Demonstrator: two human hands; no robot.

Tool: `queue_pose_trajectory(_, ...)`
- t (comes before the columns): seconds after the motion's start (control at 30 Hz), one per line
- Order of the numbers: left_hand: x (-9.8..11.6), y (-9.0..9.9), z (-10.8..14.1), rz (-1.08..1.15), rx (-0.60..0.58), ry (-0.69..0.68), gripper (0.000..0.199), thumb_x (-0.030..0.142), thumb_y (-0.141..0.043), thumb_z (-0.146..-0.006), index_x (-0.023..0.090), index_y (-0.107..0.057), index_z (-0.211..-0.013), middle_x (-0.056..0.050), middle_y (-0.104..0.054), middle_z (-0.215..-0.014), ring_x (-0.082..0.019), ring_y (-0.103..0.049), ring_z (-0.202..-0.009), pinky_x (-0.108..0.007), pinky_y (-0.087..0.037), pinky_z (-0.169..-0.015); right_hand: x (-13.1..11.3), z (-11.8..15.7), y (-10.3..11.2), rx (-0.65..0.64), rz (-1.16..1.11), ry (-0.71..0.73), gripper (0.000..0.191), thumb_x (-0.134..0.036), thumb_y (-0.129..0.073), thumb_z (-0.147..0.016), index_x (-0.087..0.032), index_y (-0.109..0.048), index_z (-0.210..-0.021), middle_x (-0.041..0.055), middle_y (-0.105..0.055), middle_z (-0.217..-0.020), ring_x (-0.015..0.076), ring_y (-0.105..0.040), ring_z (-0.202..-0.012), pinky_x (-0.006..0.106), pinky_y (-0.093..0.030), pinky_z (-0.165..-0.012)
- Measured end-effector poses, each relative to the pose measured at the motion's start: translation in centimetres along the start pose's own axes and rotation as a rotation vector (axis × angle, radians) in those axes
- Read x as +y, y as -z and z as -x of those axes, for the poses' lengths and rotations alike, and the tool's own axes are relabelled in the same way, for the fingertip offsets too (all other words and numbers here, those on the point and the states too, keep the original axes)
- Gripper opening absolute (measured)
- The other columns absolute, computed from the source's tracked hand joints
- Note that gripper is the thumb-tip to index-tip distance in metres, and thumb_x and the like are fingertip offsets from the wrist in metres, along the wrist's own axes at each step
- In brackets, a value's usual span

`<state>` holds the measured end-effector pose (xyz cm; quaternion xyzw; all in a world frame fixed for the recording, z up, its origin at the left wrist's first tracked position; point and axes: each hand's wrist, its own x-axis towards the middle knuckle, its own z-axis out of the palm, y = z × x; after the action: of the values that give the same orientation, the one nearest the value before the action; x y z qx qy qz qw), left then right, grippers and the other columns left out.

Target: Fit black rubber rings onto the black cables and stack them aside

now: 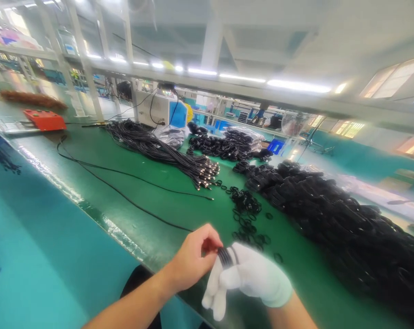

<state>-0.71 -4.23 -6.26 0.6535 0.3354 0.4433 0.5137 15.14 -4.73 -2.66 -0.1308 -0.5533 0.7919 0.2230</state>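
My bare left hand (193, 258) is closed in a pinch, thumb and forefinger meeting at the black rubber rings (225, 258). Several of these rings sit side by side around a finger of my right hand (251, 276), which wears a white glove. Its other gloved fingers stretch down and to the left, close together. A thin black cable (141, 211) runs across the green table up to my left hand; whether the hand holds its end is hidden. Loose black rings (246, 203) lie scattered just beyond my hands.
A bundle of black cables (158, 148) with metal tips lies farther back on the green table (100, 192). Large heaps of black coiled parts (330, 219) fill the right side. An orange-red box (45, 120) and a white-and-blue machine (162, 109) stand toward the back left.
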Motion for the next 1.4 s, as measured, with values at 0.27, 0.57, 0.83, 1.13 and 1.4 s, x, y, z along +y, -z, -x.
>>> queue_pose_trajectory(0.27, 0.0, -1.9, 1.8, -0.222, 0.208, -0.448, 0.023, 0.003, -0.047, -0.082, 0.021, -0.057, -0.092, 0.000, -0.056, -0.085, -0.011, -0.054, -0.079, -0.022, -0.044, -0.070, -0.2, 1.2, -1.6, 0.076, 0.048, -0.031, 0.021, -0.020, -0.057, -0.077, -0.005, -0.071, -0.080, 0.0095, -0.068, -0.069, 0.0184, -0.063, -0.065, 0.031, -0.048, -0.071)
queue_pose_trajectory(0.57, 3.5, -0.2, 1.6, -0.328, -0.116, -0.373, 0.033, 0.005, -0.042, -0.085, 0.020, -0.056, -0.112, -0.005, -0.058, -0.098, -0.012, -0.057, -0.083, -0.021, -0.048, -0.075, -1.4, 1.6, -2.8, 0.057, 0.136, -0.141, 0.029, -0.036, -0.061, -0.077, -0.008, -0.072, -0.073, 0.0055, -0.063, -0.059, 0.0123, -0.053, -0.049, 0.022, -0.042, -0.052)
queue_pose_trajectory(0.83, 3.8, -0.1, 0.7, -0.353, -0.142, -0.547, 0.021, 0.008, -0.045, -0.085, 0.013, -0.061, -0.097, -0.007, -0.063, -0.089, -0.013, -0.058, -0.082, -0.021, -0.047, -0.074, -1.8, 1.9, -4.7, 0.275, 0.289, -0.025, 0.043, -0.046, -0.050, -0.085, -0.008, -0.070, -0.084, 0.0071, -0.065, -0.064, 0.0160, -0.058, -0.062, 0.027, -0.047, -0.065)
queue_pose_trajectory(1.13, 4.9, 0.3, -0.2, -0.389, -0.141, -0.381, 0.027, 0.005, -0.042, -0.085, 0.018, -0.063, -0.095, -0.004, -0.062, -0.090, -0.013, -0.057, -0.082, -0.022, -0.047, -0.074, -3.4, 5.2, -4.5, 0.903, 0.530, -0.017, 0.062, -0.053, -0.061, -0.077, -0.022, -0.048, -0.129, 0.0123, -0.056, -0.121, 0.0306, -0.054, -0.107, 0.040, -0.046, -0.086)
queue_pose_trajectory(1.4, 4.8, -0.1, -0.9, -0.434, -0.173, -0.250, 0.031, 0.006, -0.042, -0.082, 0.022, -0.066, -0.093, 0.000, -0.060, -0.083, -0.012, -0.056, -0.076, -0.022, -0.044, -0.071, -0.7, 2.1, -1.7, 0.520, 0.321, -0.010, 0.060, -0.030, -0.080, -0.062, -0.017, -0.054, -0.114, 0.0065, -0.061, -0.096, 0.0244, -0.059, -0.087, 0.039, -0.052, -0.075)
